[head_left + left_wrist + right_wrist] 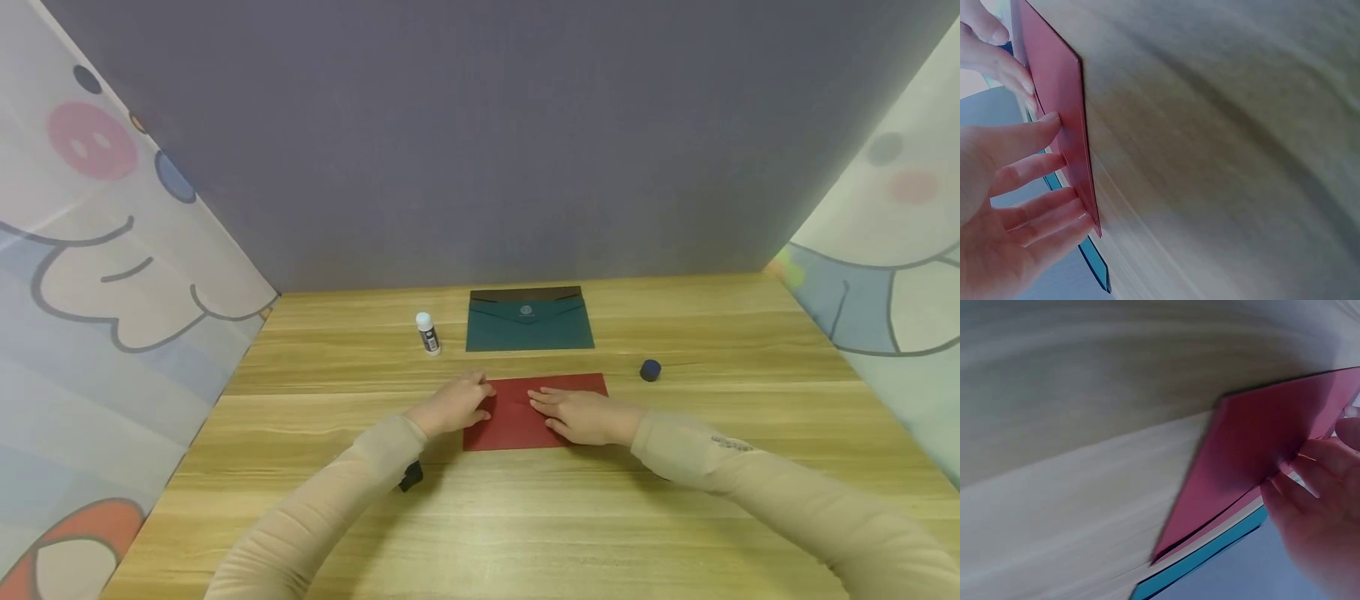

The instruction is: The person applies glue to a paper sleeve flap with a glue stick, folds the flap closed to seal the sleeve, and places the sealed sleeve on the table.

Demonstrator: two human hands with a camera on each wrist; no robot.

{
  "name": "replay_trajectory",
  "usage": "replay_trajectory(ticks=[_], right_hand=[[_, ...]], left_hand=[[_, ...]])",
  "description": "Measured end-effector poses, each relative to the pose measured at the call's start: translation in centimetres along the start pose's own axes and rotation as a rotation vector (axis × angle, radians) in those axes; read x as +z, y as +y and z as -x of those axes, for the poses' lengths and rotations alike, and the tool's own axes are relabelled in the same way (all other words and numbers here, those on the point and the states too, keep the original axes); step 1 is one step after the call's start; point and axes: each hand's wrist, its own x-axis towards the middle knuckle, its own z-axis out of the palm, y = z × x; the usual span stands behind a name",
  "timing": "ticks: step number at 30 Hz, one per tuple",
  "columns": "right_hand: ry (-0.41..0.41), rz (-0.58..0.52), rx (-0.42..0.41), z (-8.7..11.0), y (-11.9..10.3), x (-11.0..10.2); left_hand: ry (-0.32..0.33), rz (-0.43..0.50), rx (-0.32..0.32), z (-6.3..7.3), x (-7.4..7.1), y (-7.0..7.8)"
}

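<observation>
A red envelope [517, 429] lies on the wooden table in the head view, between both hands. My left hand [453, 404] rests at its left end, thumb and fingers spread over the surface; in the left wrist view the fingertips [1054, 119] touch the red paper. My right hand [581, 415] lies on the right half, its fingers extended and pointing left. From the right wrist view, the fingertips [1279, 487] touch the envelope near the slit along its flap. Neither hand is curled round anything.
Behind the red envelope lies a dark green envelope [528, 337], with a dark brown one [532, 294] partly under it. A small white-capped glue bottle [428, 335] stands to their left. A dark blue round piece [650, 371] sits at the right. A grey partition [525, 167] rises behind the table.
</observation>
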Motion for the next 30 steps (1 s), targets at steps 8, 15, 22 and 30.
replay_trajectory(ticks=[8, 15, 22, 30], right_hand=[[-0.028, 0.077, 0.025, -1.9, -1.5, -0.3], [-0.051, 0.102, 0.032, -2.4, -2.1, -0.5], [0.142, -0.022, 0.042, -1.9, -1.5, -1.0], [0.379, -0.455, 0.128, 1.0, 0.5, -1.5]], left_hand=[[-0.001, -0.007, -0.009, -0.1, -0.1, 0.2], [-0.005, 0.028, -0.012, -0.2, 0.0, -0.2], [0.005, 0.080, -0.035, 0.2, -0.3, -0.3], [0.171, 0.430, -0.247, 2.3, -0.8, 0.2]])
